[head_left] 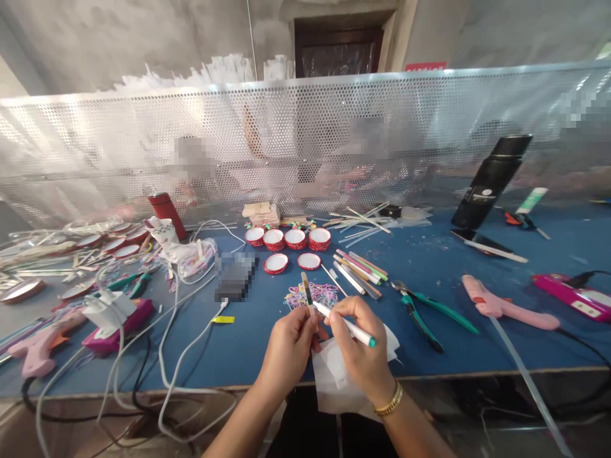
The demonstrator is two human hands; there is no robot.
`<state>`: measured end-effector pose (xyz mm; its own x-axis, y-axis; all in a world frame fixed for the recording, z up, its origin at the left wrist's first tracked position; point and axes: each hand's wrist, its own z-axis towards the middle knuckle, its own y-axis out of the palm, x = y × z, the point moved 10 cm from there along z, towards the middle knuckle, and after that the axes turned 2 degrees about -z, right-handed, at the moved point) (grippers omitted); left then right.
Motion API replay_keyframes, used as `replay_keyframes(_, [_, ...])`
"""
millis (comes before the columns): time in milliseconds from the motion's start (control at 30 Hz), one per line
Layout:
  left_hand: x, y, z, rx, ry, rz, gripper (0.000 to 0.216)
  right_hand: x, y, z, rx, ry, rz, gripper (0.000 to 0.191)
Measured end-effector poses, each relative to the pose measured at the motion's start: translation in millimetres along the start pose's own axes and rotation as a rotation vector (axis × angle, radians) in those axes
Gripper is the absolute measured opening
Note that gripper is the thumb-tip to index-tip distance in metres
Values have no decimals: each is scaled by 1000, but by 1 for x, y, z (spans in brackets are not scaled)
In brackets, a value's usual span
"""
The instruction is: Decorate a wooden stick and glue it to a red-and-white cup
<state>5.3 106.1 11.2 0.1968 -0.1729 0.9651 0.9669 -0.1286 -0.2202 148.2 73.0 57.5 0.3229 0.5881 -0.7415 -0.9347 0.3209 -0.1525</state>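
Pinched in my left hand [290, 340] is a flat wooden craft stick [305, 286], pointing up, with a dark-coloured stretch along its middle. My right hand [360, 346] is closed around a white marker pen [357, 333] with a green end. The pen's tip is at the stick's side, close to my left fingertips; whether it touches, I cannot tell. Beneath my right hand, a white sheet [329, 381] hangs over the table edge. Just beyond the hands lies a pile of pastel elastic bands [334, 294].
Several coloured markers [360, 275] lie beyond my right hand, near green-handled pliers [420, 312]. Small red-rimmed drums [295, 239] stand in stacks ahead. To the right are a pink glue gun [506, 306] and a black bottle [491, 184]. Left are a phone [236, 278] and white cables [179, 375].
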Motion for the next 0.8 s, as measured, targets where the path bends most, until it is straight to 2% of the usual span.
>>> replay_keyframes(600, [1, -1, -2, -7, 29, 69, 33, -3, 5, 1, -55, -53, -72, 12])
replay_keyframes(800, [-2, 0, -2, 4, 2, 3, 28, 0, 0, 0, -2, -25, -87, 13])
